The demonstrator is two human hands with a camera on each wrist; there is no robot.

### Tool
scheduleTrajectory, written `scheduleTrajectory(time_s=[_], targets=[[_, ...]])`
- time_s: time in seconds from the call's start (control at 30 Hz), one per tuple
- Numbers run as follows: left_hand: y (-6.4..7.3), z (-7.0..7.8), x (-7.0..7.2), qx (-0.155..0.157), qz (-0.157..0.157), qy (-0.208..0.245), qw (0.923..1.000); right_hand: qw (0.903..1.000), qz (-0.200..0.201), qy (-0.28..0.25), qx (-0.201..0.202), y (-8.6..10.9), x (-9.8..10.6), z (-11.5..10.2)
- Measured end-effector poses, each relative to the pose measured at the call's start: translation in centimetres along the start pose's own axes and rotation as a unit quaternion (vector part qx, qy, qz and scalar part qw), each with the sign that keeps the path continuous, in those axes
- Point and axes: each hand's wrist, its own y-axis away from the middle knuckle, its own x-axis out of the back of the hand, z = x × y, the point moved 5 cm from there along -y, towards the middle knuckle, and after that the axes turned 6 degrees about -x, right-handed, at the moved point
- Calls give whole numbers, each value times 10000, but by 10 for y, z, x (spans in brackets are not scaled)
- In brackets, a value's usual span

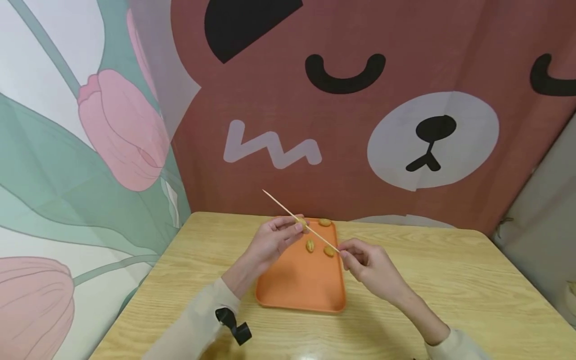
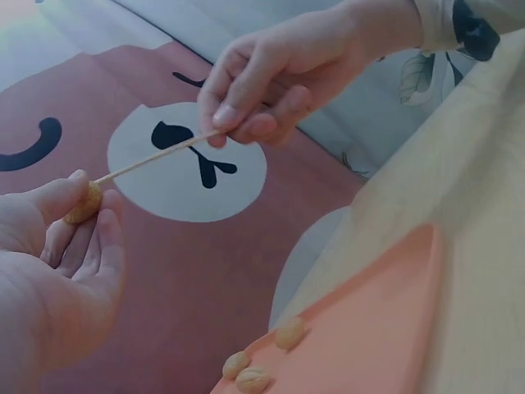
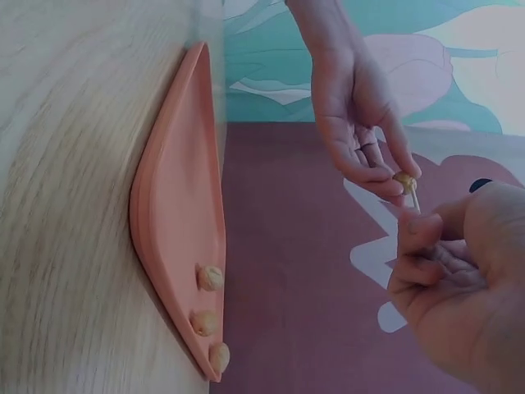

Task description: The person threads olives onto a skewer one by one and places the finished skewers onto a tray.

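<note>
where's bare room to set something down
Bare: the near half of the orange tray, short of the three tan pieces; wooden table outward of the left hand and right hand. Crowded: the tray's far end, around those pieces.

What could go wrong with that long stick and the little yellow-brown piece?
The stick juts out past the left hand, so it might poke someone leaning close. The left hand pinches the yellow-brown piece right where the stick meets it, so a slip could jab that hand. If dropped, the piece might miss the orange tray and hit the table.
</note>
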Motion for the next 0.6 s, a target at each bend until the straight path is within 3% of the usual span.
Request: scheduleTrajectory(time_s=[0.33, 0.6], targets=[[1, -15, -5, 333, -117, -54, 9994, 9991, 17, -320, 296, 0, -9, -1], [5, -27, -7, 557, -219, -176, 9981, 9988, -252, -424, -74, -2, -15, 7]])
